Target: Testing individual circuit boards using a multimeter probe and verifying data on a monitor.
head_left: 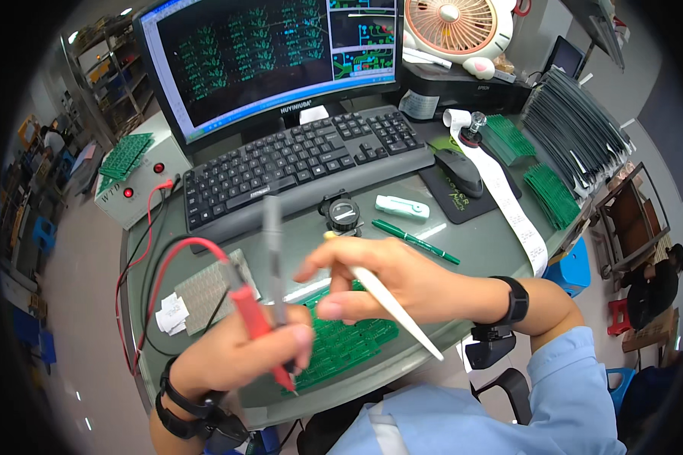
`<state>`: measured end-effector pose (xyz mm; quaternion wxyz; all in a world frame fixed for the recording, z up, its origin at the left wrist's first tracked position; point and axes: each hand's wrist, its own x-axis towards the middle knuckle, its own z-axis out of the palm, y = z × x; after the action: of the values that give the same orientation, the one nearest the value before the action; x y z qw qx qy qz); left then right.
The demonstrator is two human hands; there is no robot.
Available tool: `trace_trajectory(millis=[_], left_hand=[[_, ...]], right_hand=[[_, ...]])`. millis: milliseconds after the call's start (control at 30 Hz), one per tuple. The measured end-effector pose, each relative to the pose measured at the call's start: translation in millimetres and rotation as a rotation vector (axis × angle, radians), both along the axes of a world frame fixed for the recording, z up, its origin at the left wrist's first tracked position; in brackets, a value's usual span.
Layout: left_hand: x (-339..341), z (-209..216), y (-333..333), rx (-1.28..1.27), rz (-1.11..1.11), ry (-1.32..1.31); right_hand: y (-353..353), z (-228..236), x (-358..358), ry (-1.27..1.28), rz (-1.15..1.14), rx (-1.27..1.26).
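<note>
Red probe [250, 309] in the left hand [234, 353], white stick [400, 313] in the right hand [413, 274]: fingers clamp both, likely for control.

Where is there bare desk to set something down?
Best patch: between the green pen, mouse pad and paper strip. A smaller one: left of the round black gadget, below the keyboard. Crowded: left, with red cable and paper slips; middle, under left hand and right hand; far right, by stacked boards.
</note>
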<state>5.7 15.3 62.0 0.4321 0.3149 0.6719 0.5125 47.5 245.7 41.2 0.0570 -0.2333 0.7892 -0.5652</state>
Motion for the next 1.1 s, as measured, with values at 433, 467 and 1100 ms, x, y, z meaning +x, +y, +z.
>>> trace_trajectory(millis=[433, 467, 1100], left_hand=[[-12, -47, -2, 0.188, 0.361, -0.362], [-13, -43, 3, 0.186, 0.363, -0.372], [-8, -57, -4, 0.266, -0.404, 0.196]], right_hand=[[35, -29, -12, -0.357, -0.172, -0.275], [32, -28, -14, -0.340, -0.164, -0.279], [32, -50, 0, 0.005, 0.249, -0.089]])
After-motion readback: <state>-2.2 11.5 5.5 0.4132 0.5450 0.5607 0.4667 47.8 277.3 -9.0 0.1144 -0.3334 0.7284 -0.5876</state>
